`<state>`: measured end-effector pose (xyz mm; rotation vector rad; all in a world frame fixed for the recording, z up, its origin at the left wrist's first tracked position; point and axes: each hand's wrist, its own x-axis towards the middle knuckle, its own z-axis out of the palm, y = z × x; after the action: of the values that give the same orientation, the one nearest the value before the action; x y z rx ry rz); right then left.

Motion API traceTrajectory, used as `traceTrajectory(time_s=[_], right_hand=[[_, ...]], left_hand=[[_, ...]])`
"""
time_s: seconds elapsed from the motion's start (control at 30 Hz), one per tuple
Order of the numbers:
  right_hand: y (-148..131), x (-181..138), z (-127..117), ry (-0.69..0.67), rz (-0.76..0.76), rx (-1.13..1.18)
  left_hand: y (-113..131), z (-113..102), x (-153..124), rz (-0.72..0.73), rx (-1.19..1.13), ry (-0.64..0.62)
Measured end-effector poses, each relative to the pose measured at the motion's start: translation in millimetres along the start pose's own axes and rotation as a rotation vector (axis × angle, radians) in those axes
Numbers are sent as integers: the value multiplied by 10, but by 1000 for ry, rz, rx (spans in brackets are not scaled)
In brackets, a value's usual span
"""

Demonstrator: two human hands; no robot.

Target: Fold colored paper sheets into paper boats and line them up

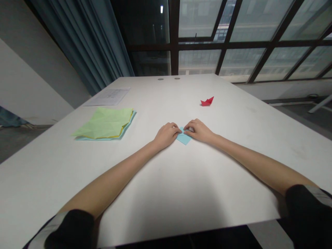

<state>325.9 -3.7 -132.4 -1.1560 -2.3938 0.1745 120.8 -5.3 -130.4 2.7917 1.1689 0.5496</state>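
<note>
Before you extends a white table (pixel 160 103), with two grey discs (pixel 160 79) set near its far edge; behind it on your left, a grey-blue curtain (pixel 90 38) hangs in folds beside a pale wall (pixel 26 72). Beyond the table you face a dark-framed window (pixel 175 20) of many panes, a small bright spot of light (pixel 161 9) showing in one dark pane (pixel 145 26). Grey floor (pixel 301 114) appears on either side of you.
</note>
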Motion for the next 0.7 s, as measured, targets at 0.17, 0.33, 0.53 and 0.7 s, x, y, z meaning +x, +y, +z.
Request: traceTrajectory(time_s=[0.17,0.33,0.53,0.7], right_hand=[[124,6,-83,-88,-71,16],[242,1,-128,-152,-120,68],[237,-10,-110,-134,-79,103],[255,-8,-89,-120,-90,121]], left_hand=[[-136,-65,-33,4,35,-38],[-264,-92,-44,65,-9,-72],[-235,-206,-72,180,-16,-133],[-196,-255,-102,191,-57,-145]])
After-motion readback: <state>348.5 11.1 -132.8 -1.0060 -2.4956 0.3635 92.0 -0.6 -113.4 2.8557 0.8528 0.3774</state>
